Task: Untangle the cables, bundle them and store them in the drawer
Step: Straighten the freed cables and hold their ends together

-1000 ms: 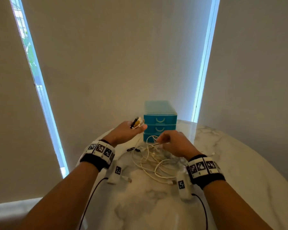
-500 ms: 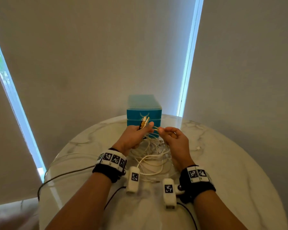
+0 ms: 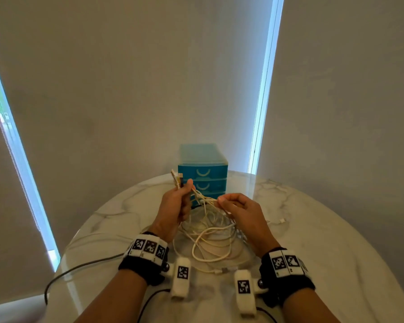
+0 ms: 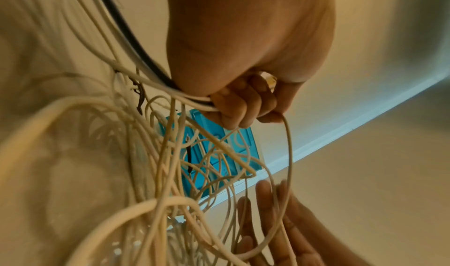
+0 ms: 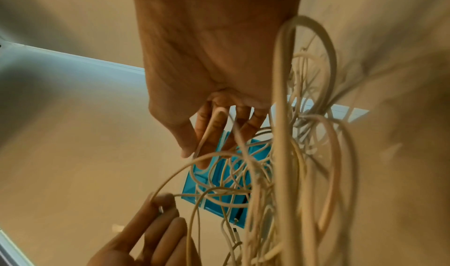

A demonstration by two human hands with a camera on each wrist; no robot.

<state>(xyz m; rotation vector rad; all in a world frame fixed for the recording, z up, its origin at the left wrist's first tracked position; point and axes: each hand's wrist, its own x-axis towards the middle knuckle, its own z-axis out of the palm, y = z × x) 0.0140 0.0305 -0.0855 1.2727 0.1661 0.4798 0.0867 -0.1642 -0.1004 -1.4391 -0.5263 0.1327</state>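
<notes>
At a round marble table (image 3: 336, 241), your left hand (image 3: 173, 206) is fisted round a gathered sheaf of cable ends, plugs (image 3: 176, 178) standing up above the thumb; your right hand (image 3: 240, 213) pinches a few strands between thumb and forefinger just beside it, the other fingers loosely curled. The white cables (image 3: 208, 238) hang from both hands in a snarl of loops whose lower part lies on the table between your wrists; in the left wrist view a dark cable (image 4: 129, 37) runs with the white ones into the fist.

The step in hand looks like untangling, and it seems early; keep the left fist as the anchor, and let the right hand follow one strand down from the ends, lifting it out of the loops rather than pulling, since a hard tug would likely tighten a knot; free one cable fully before starting another.

The blue drawer unit (image 3: 202, 164) stands behind the hands at the table's far edge; its visible drawers are closed, so what they hold cannot be told; no cable is stored yet. One small white plug (image 3: 282, 221) lies on the table right of your right hand.
</notes>
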